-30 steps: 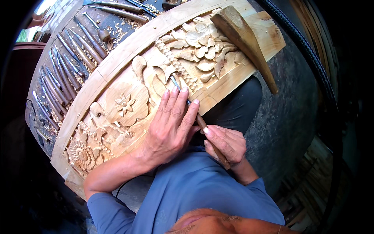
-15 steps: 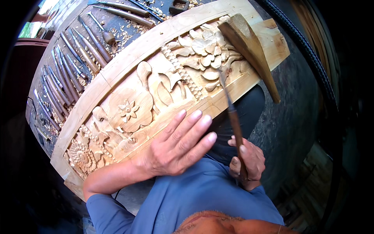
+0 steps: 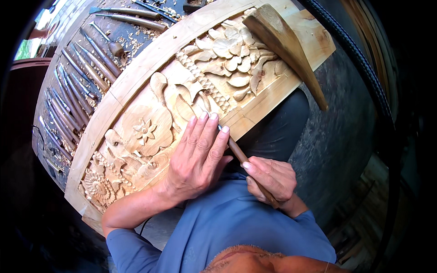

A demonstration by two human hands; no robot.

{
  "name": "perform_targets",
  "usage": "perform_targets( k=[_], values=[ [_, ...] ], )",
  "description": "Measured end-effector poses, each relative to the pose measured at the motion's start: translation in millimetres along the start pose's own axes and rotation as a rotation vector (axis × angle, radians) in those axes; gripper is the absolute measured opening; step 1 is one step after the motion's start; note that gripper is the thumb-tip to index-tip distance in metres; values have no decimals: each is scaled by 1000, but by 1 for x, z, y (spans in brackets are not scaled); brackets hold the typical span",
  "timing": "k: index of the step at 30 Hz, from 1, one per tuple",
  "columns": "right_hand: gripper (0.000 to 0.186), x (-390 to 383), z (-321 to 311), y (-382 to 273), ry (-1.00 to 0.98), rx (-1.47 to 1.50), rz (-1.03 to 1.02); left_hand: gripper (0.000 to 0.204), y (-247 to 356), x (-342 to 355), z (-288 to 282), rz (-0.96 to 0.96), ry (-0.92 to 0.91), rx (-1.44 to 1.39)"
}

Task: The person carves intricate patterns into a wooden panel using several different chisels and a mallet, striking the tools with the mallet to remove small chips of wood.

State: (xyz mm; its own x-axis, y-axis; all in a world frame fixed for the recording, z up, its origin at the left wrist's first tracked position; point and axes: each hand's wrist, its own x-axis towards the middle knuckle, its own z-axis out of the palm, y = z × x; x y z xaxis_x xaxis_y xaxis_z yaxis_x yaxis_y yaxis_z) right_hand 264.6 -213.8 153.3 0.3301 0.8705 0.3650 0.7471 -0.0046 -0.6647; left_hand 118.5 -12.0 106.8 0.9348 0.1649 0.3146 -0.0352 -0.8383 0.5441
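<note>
A carved wooden panel [image 3: 236, 119] slants across the view, with flowers, leaves and a beaded band in relief. My right hand [image 3: 273, 178] is wrapped round the brown handle of a carving chisel [image 3: 241, 154], which points up and left toward the panel. My left hand [image 3: 195, 154] lies over the panel's near edge with its fingers stretched out. Its fingertips are by the chisel's blade, whose tip they hide. Whether they press on the blade I cannot tell. A wooden mallet [image 3: 287, 45] rests across the panel's right end, its tapered handle jutting past the near edge.
Several chisels [image 3: 73, 100] lie side by side on the dark table beyond the panel, among wood shavings [image 3: 134, 43]. More long tools [image 3: 132, 19] lie at the far edge. A thick braided cable [image 3: 359, 59] hangs down on the right. My leg [image 3: 277, 127] is under the panel.
My right hand has brought the chisel left and tilted it, from beside the flower to the panel's middle near edge. My left hand has come down to the blade. The view has shifted slightly.
</note>
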Motion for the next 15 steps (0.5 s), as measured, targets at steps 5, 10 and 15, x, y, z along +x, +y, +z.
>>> perform_targets(
  k=[5, 10, 15],
  values=[
    [56, 1, -1, -4, 0, -2, 14, 72, -1, 1, 0, -6, -1, -37],
    [56, 10, -8, -7, -14, 26, 41, 72, -1, 2, -1, -4, 9, -46],
    [56, 9, -9, -6, -9, 40, 50, 71, 0, 4, -3, -8, -9, -48]
  ],
)
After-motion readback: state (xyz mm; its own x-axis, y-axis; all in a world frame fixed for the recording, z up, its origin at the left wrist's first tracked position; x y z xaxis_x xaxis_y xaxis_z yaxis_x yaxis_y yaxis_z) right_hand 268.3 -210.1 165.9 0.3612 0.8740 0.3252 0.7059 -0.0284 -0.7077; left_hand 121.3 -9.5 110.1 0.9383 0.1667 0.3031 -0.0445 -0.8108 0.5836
